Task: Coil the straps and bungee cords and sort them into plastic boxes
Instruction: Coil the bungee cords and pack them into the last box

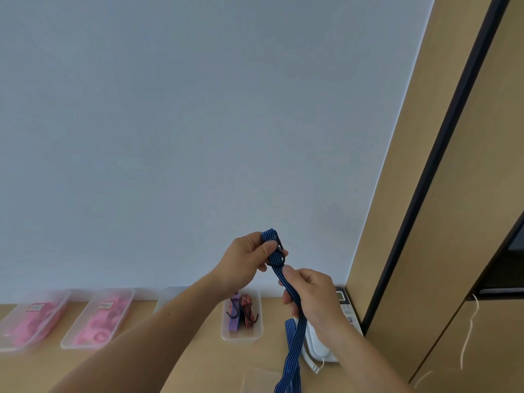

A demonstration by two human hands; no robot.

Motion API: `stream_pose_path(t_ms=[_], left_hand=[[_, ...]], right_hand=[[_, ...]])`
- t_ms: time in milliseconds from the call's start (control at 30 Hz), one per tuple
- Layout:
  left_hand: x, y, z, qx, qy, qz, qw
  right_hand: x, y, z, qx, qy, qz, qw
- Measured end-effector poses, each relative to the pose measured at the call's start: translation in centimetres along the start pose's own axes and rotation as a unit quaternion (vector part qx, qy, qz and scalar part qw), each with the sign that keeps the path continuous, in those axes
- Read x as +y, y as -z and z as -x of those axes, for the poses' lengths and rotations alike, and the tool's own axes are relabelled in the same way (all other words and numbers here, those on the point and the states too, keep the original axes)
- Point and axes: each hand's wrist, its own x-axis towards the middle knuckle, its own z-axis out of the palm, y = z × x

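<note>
i see a flat blue bungee cord, dark-striped, black hook at its folded top, raised above the bench, tail hanging down. left hand fingers pinch the folded top; right hand just below, fingers curled round the cord.

Both bare forearms reach forward and upward, close together. The left hand pinches the folded top of a strap between thumb and fingers. The right hand, just below, curls round the strap.
</note>
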Motion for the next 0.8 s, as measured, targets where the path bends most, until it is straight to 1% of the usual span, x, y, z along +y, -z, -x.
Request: stream_pose_path(t_ms=[67,133,233,300,433,500,533,600,700,767,800], left_hand=[[-0.2,0.3,0.1,0.005,-0.041,-0.090,0.995],[-0.7,0.2,0.3,-0.001,-0.098,-0.186,0.978],[-0.8,-0.4,0.7,-0.003,-0.211,-0.308,0.928],[-0.5,-0.7,1.0,0.005,-0.262,-0.375,0.889],[-0.2,-0.8,1.2,0.006,-0.326,-0.454,0.829],[-0.6,-1.0,1.2,-0.016,-0.321,-0.494,0.808],[-0.8,-1.2,1.1,-0.026,-0.304,-0.506,0.807],[-1.4,-1.4,1.2,-0.036,-0.263,-0.504,0.822],[-1.6,-1.6,1.1,-0.051,-0.239,-0.501,0.830],[-1.2,-1.5,1.0,-0.078,-0.211,-0.452,0.863],[-1.1,-1.4,1.1,-0.091,-0.185,-0.415,0.886]], right_hand=[[-0.1,0.1,0.0,-0.003,-0.017,0.000,1.000],[-0.4,0.0,-0.1,0.000,-0.031,-0.023,0.999],[-1.1,0.0,-0.2,-0.001,-0.040,-0.063,0.997],[-1.4,0.0,-0.3,-0.006,-0.030,-0.066,0.997],[-1.3,0.2,-0.4,-0.008,-0.022,-0.080,0.997],[-1.0,0.2,-0.3,-0.019,-0.015,-0.080,0.997],[-0.9,0.1,-0.2,-0.023,-0.009,-0.075,0.997],[-0.6,0.0,-0.1,-0.016,0.002,-0.069,0.997],[-0.3,-0.1,0.0,0.010,0.016,-0.070,0.997],[-0.2,0.0,-0.1,0.033,0.021,-0.069,0.997],[-0.3,0.1,-0.2,0.044,0.024,-0.067,0.996]])
